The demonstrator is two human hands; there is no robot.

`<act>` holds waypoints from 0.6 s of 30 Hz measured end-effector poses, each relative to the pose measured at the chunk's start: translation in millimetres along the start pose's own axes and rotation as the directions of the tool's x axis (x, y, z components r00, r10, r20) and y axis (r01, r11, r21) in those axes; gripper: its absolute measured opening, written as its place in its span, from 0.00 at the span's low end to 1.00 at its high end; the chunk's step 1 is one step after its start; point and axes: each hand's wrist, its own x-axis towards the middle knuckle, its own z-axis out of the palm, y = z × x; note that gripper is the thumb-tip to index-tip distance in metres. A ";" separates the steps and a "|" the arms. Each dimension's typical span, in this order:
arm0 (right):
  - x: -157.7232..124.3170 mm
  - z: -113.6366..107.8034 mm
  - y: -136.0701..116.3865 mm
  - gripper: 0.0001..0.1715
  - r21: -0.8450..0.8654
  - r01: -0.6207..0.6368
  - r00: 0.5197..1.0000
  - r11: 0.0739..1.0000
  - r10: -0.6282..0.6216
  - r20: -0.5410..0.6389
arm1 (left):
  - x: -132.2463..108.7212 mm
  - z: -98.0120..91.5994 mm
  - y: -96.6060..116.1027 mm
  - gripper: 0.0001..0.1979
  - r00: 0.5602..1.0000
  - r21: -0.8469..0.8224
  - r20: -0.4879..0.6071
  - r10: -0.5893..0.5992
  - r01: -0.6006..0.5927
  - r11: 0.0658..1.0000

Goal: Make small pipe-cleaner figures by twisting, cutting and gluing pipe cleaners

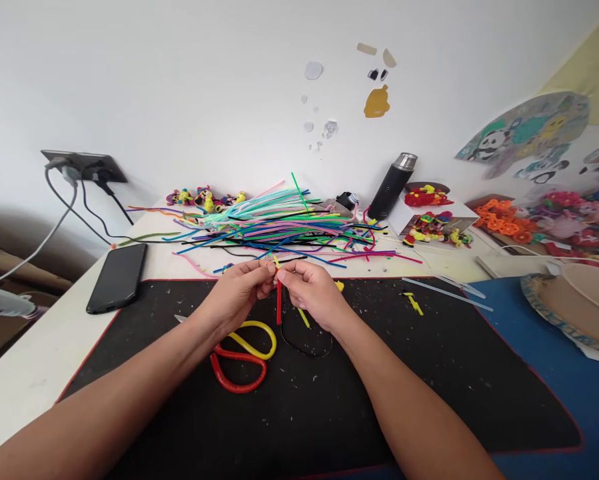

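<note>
The red pipe cleaner (279, 307) hangs between two hands, over the far middle part of the black mat (329, 413), its loose end towards the person. At far left, plugs sit in the outlet plate (86, 167) on the white wall (194, 93). Below, the pale tabletop (34, 360) ends in a slanting edge; near it the phone (119, 277) overlaps the mat's far left corner. The mat's thin red border runs back under the left forearm. Scissors (244, 358) lie beside that forearm, blades mostly hidden beneath it, handles spread towards the middle. The left hand (246, 283) pinches the work between thumb and forefinger; the heap of pipe cleaners (289, 223) crowds the tabletop just beyond, limiting room that way. The right hand (312, 293) pinches from the other side, fingertips close to the left's, with a thin black loop (309, 354) on the mat below. Further right stands a tilted-looking flask (393, 185), near the wall. In front of it a broad stretch of mat carries small scraps and yellow bits (414, 303), leaving room sideways. Past the mat's right edge, a blue surface (569, 380) bears a round tray (529, 293).
</note>
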 end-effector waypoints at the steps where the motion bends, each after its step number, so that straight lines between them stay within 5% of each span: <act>1: -0.1 0.3 -1.1 0.23 0.012 -0.003 1.000 1.000 0.003 -0.010 | -0.2 0.9 -1.8 0.22 1.000 -0.020 -0.001 -0.002 0.002 1.000; 10: -5.4 -4.8 -10.6 0.21 -0.045 -0.035 0.999 0.998 0.035 -0.002 | 1.5 -17.2 14.0 0.22 0.984 0.178 0.174 -0.036 0.004 0.984; 18: -7.6 -4.1 -12.2 0.17 -0.152 -0.087 0.994 0.985 0.097 0.056 | 3.6 -33.7 33.1 0.19 0.946 0.478 0.316 -0.074 -0.091 0.874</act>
